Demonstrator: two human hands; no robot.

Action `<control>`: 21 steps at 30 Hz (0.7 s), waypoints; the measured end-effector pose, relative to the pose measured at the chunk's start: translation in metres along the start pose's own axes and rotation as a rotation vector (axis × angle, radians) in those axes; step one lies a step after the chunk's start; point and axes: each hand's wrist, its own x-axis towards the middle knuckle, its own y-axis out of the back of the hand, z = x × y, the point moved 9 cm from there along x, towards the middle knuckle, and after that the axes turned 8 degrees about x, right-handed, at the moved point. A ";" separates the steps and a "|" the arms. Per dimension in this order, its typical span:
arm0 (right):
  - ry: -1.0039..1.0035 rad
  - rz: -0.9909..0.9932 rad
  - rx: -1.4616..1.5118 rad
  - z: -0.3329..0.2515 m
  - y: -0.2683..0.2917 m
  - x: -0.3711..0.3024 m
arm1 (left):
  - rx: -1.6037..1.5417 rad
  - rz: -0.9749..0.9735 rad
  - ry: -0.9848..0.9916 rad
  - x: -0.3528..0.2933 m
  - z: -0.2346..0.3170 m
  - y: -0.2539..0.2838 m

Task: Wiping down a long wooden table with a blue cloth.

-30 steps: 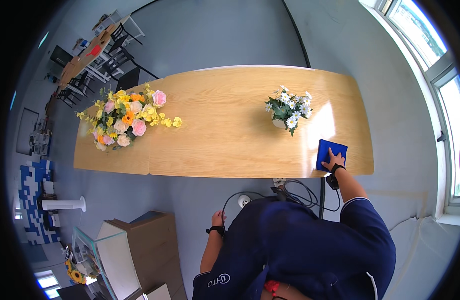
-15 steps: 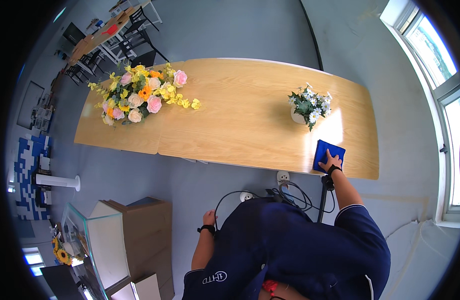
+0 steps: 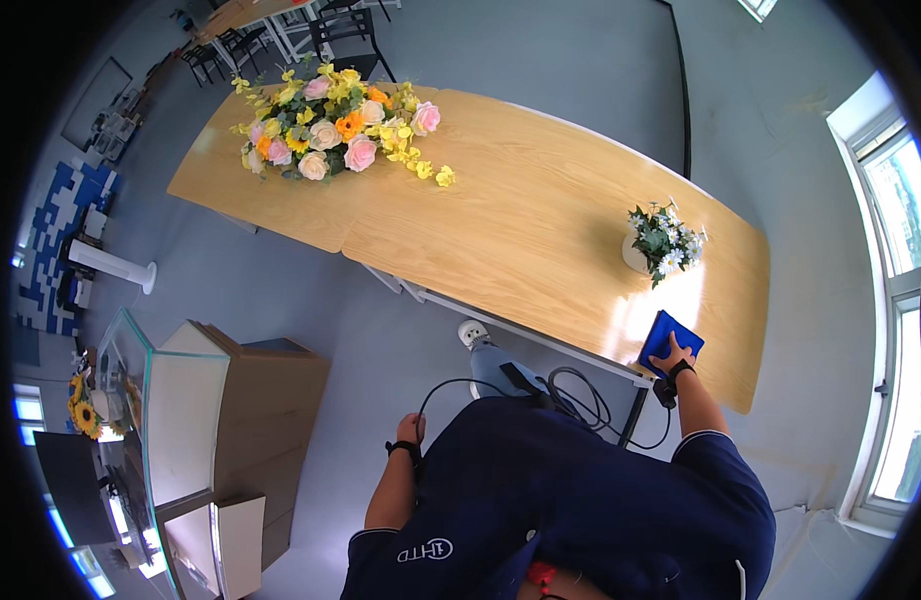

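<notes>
My right hand [image 3: 677,357] lies with spread fingers on a folded blue cloth [image 3: 670,341]. The cloth is flat on the wooden table [image 3: 520,190], close to its near edge and toward the right end. Just beyond it stands a white pot of small white daisies [image 3: 668,242], apart from the hand. My left hand [image 3: 411,428] hangs low at my side, away from the table, its fingers curled in. A black cable [image 3: 450,383] runs past it toward the band on that wrist; I see no object in the fingers.
A large arrangement of pink, orange and yellow flowers [image 3: 335,128] covers part of the table's left end. A brown cabinet with a glass case [image 3: 265,420] stands at lower left. Loops of black cable [image 3: 585,400] hang below the table edge. A window [image 3: 890,300] is at right.
The view has turned, so the table slants down to the right. One shoe shows further left by the table edge. My right hand stays on the cloth; my left remains low.
</notes>
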 end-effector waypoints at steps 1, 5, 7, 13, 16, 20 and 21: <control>-0.014 -0.011 0.004 0.001 0.001 0.000 | -0.012 0.012 0.012 -0.007 -0.003 -0.002; -0.048 -0.005 -0.022 0.007 0.003 -0.002 | 0.172 -0.028 -0.029 -0.037 0.040 0.006; -0.047 0.000 -0.025 0.006 0.003 -0.002 | 0.197 -0.107 0.003 -0.043 0.047 0.006; -0.029 -0.035 -0.005 -0.002 0.001 -0.004 | 0.318 -0.127 0.037 -0.029 0.020 0.011; 0.076 0.060 -0.038 -0.028 0.003 -0.011 | 0.221 -0.055 0.067 -0.022 0.016 0.019; 0.228 0.064 -0.077 -0.094 0.004 -0.024 | 0.204 -0.121 0.072 -0.017 0.015 0.014; 0.258 0.053 -0.087 -0.111 0.006 -0.030 | 0.173 -0.157 0.095 -0.017 0.016 0.013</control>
